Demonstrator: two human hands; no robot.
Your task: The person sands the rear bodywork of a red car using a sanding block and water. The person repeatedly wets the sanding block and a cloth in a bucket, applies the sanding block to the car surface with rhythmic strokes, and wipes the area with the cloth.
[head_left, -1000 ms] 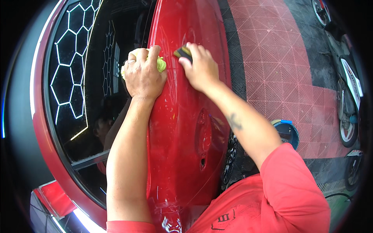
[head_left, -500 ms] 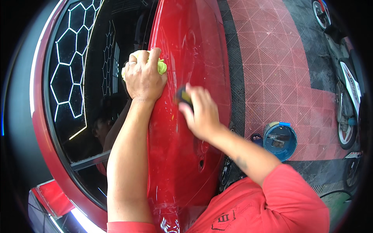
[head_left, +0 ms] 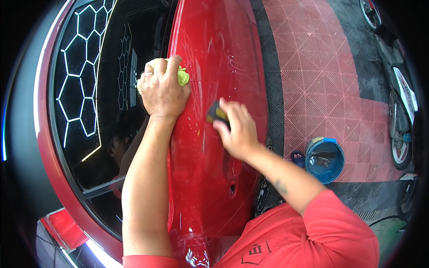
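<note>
A glossy red car door point(head_left: 201, 187) lies below my hands, its paint marked with pale streaks and small droplets. My left hand point(head_left: 163, 96) is closed around a crumpled yellow-green cloth point(head_left: 183, 77) and rests where the dark side window point(head_left: 107, 147) meets the red panel. Over the middle of the panel, my right hand point(head_left: 241, 131) grips a small black-and-yellow block point(head_left: 217, 112) between thumb and fingers. The block is slightly blurred, and its underside is hidden; it looks to be on or just over the paint.
On the floor to the right stands a blue bucket point(head_left: 325, 169) holding water and dark items. A dark sandal point(head_left: 298, 158) is beside it. Red and black grid tiles point(head_left: 317, 89) cover the floor. Farther right is a parked motorcycle point(head_left: 400, 116).
My right hand has shifted a little to the right and nearer to me with the block. My left hand and its cloth stay in nearly the same place.
</note>
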